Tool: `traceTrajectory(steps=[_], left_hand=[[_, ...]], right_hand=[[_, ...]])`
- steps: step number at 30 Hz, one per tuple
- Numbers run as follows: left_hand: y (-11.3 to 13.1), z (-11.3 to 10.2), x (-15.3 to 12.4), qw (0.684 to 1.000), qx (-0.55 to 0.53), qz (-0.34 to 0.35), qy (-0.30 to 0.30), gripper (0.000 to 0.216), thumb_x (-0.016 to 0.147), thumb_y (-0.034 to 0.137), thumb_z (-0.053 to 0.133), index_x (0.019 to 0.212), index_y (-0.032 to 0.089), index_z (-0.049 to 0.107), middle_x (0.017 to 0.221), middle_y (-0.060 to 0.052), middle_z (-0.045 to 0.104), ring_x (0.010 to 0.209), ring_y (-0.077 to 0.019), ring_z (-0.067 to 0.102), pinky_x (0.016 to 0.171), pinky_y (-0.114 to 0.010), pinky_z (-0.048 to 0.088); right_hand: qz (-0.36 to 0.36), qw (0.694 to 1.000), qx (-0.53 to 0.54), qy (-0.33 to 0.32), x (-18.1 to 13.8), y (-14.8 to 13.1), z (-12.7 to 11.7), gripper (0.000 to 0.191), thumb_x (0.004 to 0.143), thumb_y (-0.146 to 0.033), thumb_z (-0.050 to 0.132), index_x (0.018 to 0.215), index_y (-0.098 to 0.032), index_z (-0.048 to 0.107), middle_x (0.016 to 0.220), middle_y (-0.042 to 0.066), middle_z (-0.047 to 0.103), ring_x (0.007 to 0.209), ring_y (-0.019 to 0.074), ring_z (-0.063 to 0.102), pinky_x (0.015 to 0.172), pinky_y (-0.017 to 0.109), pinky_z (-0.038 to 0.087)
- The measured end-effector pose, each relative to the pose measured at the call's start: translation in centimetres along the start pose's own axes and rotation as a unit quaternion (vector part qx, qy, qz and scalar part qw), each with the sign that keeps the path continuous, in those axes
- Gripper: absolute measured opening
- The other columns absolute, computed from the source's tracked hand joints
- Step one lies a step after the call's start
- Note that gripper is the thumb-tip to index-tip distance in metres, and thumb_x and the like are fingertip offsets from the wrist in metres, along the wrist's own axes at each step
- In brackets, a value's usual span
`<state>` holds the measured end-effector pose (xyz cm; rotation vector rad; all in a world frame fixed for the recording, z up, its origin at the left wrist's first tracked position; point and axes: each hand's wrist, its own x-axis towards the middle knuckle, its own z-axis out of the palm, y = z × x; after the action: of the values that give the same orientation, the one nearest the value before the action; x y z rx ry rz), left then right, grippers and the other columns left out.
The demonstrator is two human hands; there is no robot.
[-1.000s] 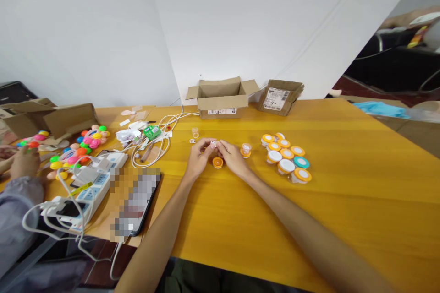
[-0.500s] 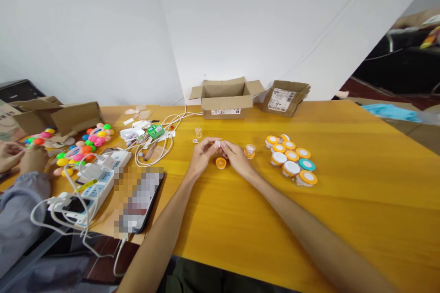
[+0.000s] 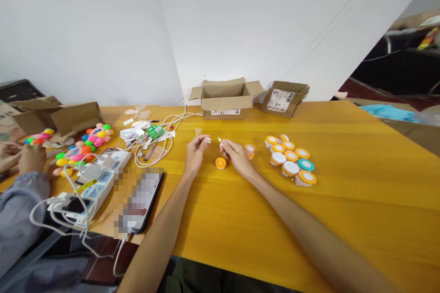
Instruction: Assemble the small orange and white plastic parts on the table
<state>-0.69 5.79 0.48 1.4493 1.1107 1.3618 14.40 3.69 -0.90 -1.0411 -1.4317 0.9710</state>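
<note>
Between the thumb and fingers of my left hand (image 3: 195, 154) is a small white piece (image 3: 209, 140), too small to name. My right hand (image 3: 235, 154) pinches another small white piece (image 3: 220, 140) with a pointed tip. A short gap separates the two pieces above the table. Below them lies a round orange cap (image 3: 220, 163). Just beyond my right hand stands a clear cup with an orange rim (image 3: 250, 150). A small clear cup (image 3: 198, 132) shows partly behind my left hand.
Several capped clear containers (image 3: 290, 155) are grouped at right. An open cardboard box (image 3: 227, 100) and a crumpled carton (image 3: 284, 98) stand against the wall. Cables, a power strip (image 3: 103, 183) and a phone (image 3: 146, 201) lie left. A co-worker's hands (image 3: 30, 158) are beside colourful balls (image 3: 82, 149).
My hands, together half a second ago, have come apart. The left one moved a little left, and a small white piece now shows in each.
</note>
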Motion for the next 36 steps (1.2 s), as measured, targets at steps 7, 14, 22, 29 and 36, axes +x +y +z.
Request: traceTrajectory(steps=[7, 14, 22, 29, 36], left_hand=[[-0.7, -0.5, 0.1, 0.961, 0.265, 0.059, 0.061, 0.018, 0.075, 0.011, 0.067, 0.088, 0.022, 0.071, 0.083, -0.004, 0.072, 0.091, -0.0236, 0.064, 0.087, -0.037, 0.048], [-0.7, -0.8, -0.4, 0.904, 0.418, 0.074, 0.049, 0.021, 0.081, 0.013, 0.063, 0.096, 0.027, 0.072, 0.096, -0.009, 0.068, 0.104, -0.0305, 0.056, 0.087, -0.043, 0.043], [-2.0, -1.3, -0.1, 0.901, 0.416, 0.106, 0.064, 0.025, 0.081, 0.016, 0.064, 0.104, 0.025, 0.068, 0.095, -0.009, 0.064, 0.100, -0.0309, 0.055, 0.084, -0.043, 0.043], [-1.3, -0.8, -0.2, 0.911, 0.389, 0.134, -0.009, 0.014, 0.083, 0.012, 0.060, 0.079, 0.024, 0.067, 0.082, -0.007, 0.063, 0.089, -0.0269, 0.057, 0.083, -0.041, 0.044], [-1.2, -0.7, -0.4, 0.910, 0.396, 0.128, -0.001, 0.017, 0.082, 0.012, 0.062, 0.089, 0.025, 0.071, 0.097, -0.009, 0.068, 0.099, -0.0297, 0.057, 0.086, -0.042, 0.043]], right_hand=[[-0.032, 0.998, -0.054, 0.000, -0.2, 0.2, 0.1, 0.036, 0.088, -0.057, 0.052, 0.075, -0.023, 0.058, 0.065, -0.002, 0.058, 0.062, 0.0160, 0.054, 0.064, 0.030, 0.044], [-0.030, 0.998, -0.061, 0.003, -0.1, 0.3, 0.3, 0.024, 0.086, -0.044, 0.056, 0.077, -0.023, 0.061, 0.072, 0.000, 0.067, 0.068, 0.0172, 0.060, 0.069, 0.031, 0.050], [-0.005, 0.997, -0.072, 0.016, -0.1, 0.7, 0.4, 0.014, 0.083, -0.034, 0.059, 0.079, -0.023, 0.065, 0.077, 0.002, 0.072, 0.073, 0.0192, 0.065, 0.073, 0.033, 0.053], [0.005, 0.997, -0.069, 0.032, 0.0, 0.8, 0.5, 0.009, 0.080, -0.029, 0.060, 0.077, -0.023, 0.066, 0.078, 0.002, 0.073, 0.072, 0.0192, 0.067, 0.074, 0.033, 0.054], [0.006, 0.997, -0.072, 0.030, 0.0, 0.8, 0.6, 0.008, 0.080, -0.027, 0.061, 0.077, -0.023, 0.066, 0.080, 0.002, 0.074, 0.073, 0.0192, 0.068, 0.074, 0.033, 0.055]])
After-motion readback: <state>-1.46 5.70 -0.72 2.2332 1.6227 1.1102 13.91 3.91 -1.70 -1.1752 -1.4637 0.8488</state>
